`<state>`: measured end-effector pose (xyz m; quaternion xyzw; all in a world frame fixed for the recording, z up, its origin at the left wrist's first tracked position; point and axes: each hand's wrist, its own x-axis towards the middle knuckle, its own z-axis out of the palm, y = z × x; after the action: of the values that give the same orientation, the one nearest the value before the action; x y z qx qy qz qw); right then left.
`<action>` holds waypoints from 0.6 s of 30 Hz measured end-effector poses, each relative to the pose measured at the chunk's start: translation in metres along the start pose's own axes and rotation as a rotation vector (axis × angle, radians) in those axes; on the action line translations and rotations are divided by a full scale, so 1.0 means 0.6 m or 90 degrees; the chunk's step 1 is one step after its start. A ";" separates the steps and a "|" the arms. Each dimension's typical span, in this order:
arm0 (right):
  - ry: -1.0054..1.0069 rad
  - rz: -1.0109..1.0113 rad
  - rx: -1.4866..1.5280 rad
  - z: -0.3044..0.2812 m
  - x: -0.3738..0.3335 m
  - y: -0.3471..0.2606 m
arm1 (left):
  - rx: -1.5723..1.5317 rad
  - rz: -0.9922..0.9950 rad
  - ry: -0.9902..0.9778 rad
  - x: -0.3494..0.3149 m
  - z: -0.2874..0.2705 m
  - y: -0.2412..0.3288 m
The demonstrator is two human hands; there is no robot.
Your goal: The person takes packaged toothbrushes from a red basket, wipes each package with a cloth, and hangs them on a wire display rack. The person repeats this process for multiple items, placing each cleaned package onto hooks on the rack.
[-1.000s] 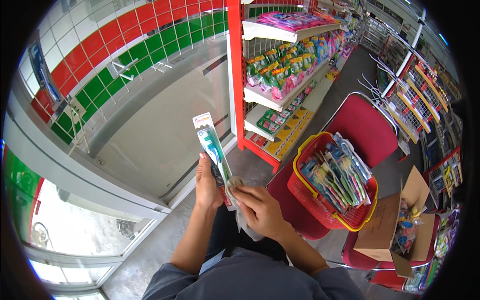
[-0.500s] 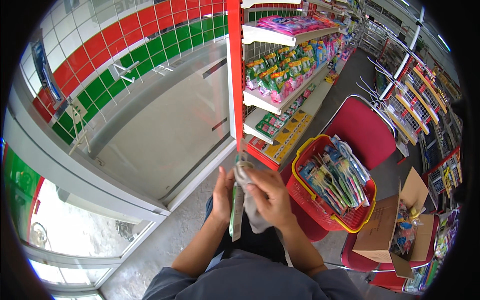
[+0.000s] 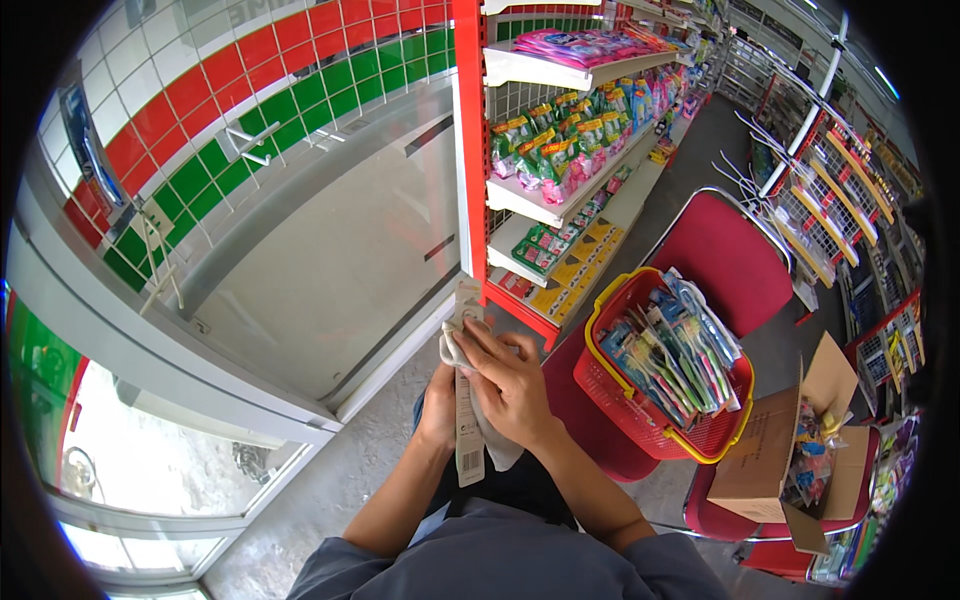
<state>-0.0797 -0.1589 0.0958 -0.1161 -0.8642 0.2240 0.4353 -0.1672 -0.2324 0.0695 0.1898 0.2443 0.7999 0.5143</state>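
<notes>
Left hand (image 3: 437,408) touches narrow pack (image 3: 465,425) (barcode (image 3: 471,461) at near end, illegible), finger closure: cannot tell; right hand (image 3: 514,392) pinches pale cloth (image 3: 453,350), fingers bunched, against it.

A wire grid (image 3: 262,108) fronts red and green stripes (image 3: 250,65) on the left, above a pale panel (image 3: 330,240). A red post (image 3: 469,150) edges white shelves (image 3: 535,206). Red chairs (image 3: 728,255) stand on grey floor (image 3: 310,505), right; a ceiling light (image 3: 886,85) glows far right.
</notes>
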 end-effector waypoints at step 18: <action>0.079 -0.059 -0.045 0.005 0.039 -0.009 | 0.091 0.002 0.069 -0.003 -0.021 0.024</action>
<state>-0.0959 -0.1552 0.1132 -0.1050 -0.8476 0.1652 0.4933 -0.1839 -0.2414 0.0677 0.1827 0.3277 0.7904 0.4842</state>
